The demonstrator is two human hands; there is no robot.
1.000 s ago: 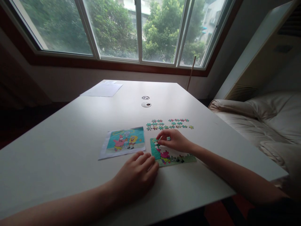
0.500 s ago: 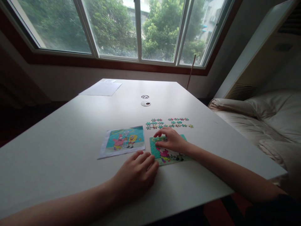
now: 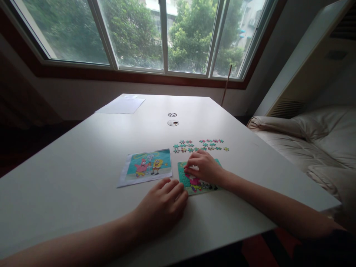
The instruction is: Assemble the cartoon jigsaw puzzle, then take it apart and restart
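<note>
A partly assembled jigsaw puzzle (image 3: 195,185) in a flat board lies near the front of the white table (image 3: 91,207), with pale gaps in its picture. My left hand (image 3: 164,200) rests at its lower left corner, fingers curled, closed on that edge. Over the puzzle's upper part is my right hand (image 3: 204,167). Its thumb and forefinger are pinched together at the pink figure; what lies between them is too small to make out. Behind it, several loose puzzle pieces (image 3: 190,150) are spread in rows. Left of the puzzle lies a picture sheet (image 3: 147,167) showing cartoon figures.
White paper (image 3: 121,105) lies at the table's far left. Two round discs (image 3: 172,123) are set mid-table. A window (image 3: 139,37) is beyond the far edge, with a thin stick (image 3: 226,85) below it. A pale padded sofa (image 3: 280,137) stands at the right.
My right thumb and forefinger, apart half a second ago, have come together over the pink part of the puzzle. My left hand has stayed at the puzzle's corner.
</note>
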